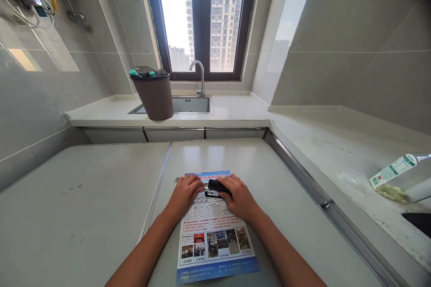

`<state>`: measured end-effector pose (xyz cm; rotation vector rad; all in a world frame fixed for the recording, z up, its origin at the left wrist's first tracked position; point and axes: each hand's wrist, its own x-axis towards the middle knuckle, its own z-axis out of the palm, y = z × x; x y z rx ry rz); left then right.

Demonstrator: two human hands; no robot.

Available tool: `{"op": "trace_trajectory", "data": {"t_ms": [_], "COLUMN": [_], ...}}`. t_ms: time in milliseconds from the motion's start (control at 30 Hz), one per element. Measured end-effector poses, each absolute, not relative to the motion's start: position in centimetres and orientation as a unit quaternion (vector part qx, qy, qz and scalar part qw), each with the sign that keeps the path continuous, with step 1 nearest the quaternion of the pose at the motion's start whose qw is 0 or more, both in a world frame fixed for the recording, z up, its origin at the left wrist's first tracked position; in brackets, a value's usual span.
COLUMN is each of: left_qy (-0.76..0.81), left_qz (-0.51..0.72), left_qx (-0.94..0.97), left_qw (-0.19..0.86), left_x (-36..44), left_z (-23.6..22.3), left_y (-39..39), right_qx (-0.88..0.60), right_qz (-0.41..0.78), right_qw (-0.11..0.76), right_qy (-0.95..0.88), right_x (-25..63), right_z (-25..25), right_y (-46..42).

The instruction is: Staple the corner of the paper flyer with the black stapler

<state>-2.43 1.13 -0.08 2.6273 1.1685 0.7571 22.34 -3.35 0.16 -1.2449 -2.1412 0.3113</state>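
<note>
A black stapler (218,186) lies over a printed flyer (215,233) with blue bands, tables and photos. My right hand (238,196) is wrapped round the stapler's rear end. At its front end, my left hand (184,196) has its fingers curled together, the fingertips touching a small silvery part (206,187). What those fingers pinch is too small to make out. Just behind the left hand, a small thin metallic piece (177,179) pokes out on the table. Both hands partly cover the flyer's upper half.
Several small dark bits (71,188) lie on the white table (111,233), left of its seam. Beyond stands a brown bin (155,96) at the edge of a sink (191,105) with a faucet (202,78). A labelled bottle (393,170) lies on the right counter (313,143).
</note>
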Motion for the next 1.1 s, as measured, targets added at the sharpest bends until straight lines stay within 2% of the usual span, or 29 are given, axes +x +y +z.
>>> {"op": "trace_trajectory", "data": {"t_ms": [367,600,833,1100], "left_qy": [0.386,0.322,0.354,0.344], "left_qz": [0.249,0.243,0.258,0.282], "left_qx": [0.883,0.899,0.861,0.846], "left_qw": [0.09,0.168,0.26,0.295], "left_x": [-3.3,-5.5,-5.1,-4.2], "left_z": [-0.4,0.3,0.5,1.3], "left_y": [1.3,1.9,1.1,0.3], "right_qx": [-0.471,-0.465,-0.391,-0.379], "right_qz": [0.132,0.144,0.189,0.229], "right_qw": [0.319,0.32,0.34,0.374], "right_qy": [-0.812,-0.813,-0.834,-0.815], "right_x": [22.3,22.4,22.3,20.1], "right_z": [0.1,0.4,0.9,0.9], "right_y": [-3.4,-3.4,-4.0,-5.1]}}
